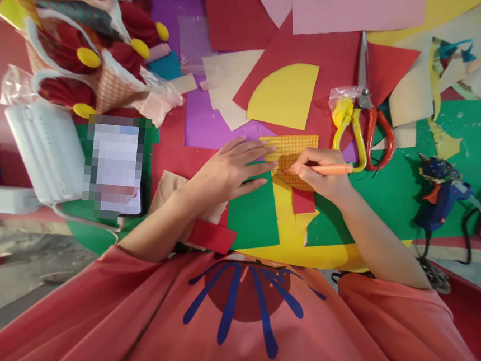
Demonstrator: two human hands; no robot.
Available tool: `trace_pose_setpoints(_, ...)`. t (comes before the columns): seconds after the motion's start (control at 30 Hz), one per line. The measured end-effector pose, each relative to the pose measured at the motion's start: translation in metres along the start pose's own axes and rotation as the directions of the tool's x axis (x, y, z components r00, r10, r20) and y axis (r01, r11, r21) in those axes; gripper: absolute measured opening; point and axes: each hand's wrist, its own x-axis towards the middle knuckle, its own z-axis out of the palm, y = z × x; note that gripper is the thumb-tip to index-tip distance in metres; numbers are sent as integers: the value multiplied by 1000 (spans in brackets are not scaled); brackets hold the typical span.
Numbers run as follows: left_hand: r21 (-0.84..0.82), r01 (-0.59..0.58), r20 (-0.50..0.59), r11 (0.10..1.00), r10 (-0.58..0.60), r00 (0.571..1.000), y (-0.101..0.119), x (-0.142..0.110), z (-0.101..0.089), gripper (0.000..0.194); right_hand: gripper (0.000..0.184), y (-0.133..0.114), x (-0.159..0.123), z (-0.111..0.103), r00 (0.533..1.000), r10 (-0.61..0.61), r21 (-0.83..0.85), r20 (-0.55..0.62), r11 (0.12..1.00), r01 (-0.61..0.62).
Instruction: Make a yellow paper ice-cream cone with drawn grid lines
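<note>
My right hand point(319, 169) is closed round an orange marker point(334, 169), its tip end down at a yellow sheet with an orange grid point(289, 148). Several crossing lines cover that sheet, which looks like a quarter-circle with its curved edge toward me. Spread flat, my left hand point(239, 166) rests with its fingertips on the sheet's left side. Just beyond lies a plain yellow paper piece point(287, 97) with one rounded edge. Scissors with red handles point(381, 139) and another pair with yellow handles point(357, 143) lie beyond my right hand.
At the left are a phone point(118, 164), a white box-like device point(45, 152) with a cable, and several grid-patterned cones with dark red filling point(121, 77). A blue glue gun point(438, 200) lies at the right. Green card point(472, 133) and paper scraps point(456, 70) cover the table.
</note>
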Motion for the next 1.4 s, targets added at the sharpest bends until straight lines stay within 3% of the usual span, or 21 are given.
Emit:
trace_pose_setpoints(0.23, 15, -22, -17, 1000, 23, 1000, -1, 0, 0, 36, 23, -2, 0, -1, 997, 37, -22, 64, 999, -36)
trace_pose_setpoints(0.33, 14, -21, -17, 1000, 21, 1000, -1, 0, 1, 36, 25, -1, 0, -3, 995, 69, 73, 74, 995, -75)
trace_pose_setpoints(0.53, 32, -33, -26, 999, 34, 999, -2, 0, 2, 36, 21, 4, -2, -1, 981, 120, 329, -151, 942, -64)
trace_pose_setpoints(0.63, 25, -91, -24, 996, 92, 995, -2, -1, 3, 34, 24, 4, -4, 1, 971, 92, 289, -222, 957, -24)
trace_pose_setpoints(0.8, 30, -201, -18, 979, 202, 979, 1, -2, 5, 33, 20, -1, -4, 2, 973, 101, 177, -207, 982, -65)
trace_pose_setpoints(1.07, 4, -151, -16, 988, 151, 988, 4, 1, 1, 33, 19, -1, -1, 2, 984, 72, 68, -166, 996, -61)
trace_pose_setpoints(1.4, 1, -146, -16, 989, 146, 989, 5, 1, -1, 34, 15, 1, 0, 0, 990, 54, 63, -132, 997, -46)
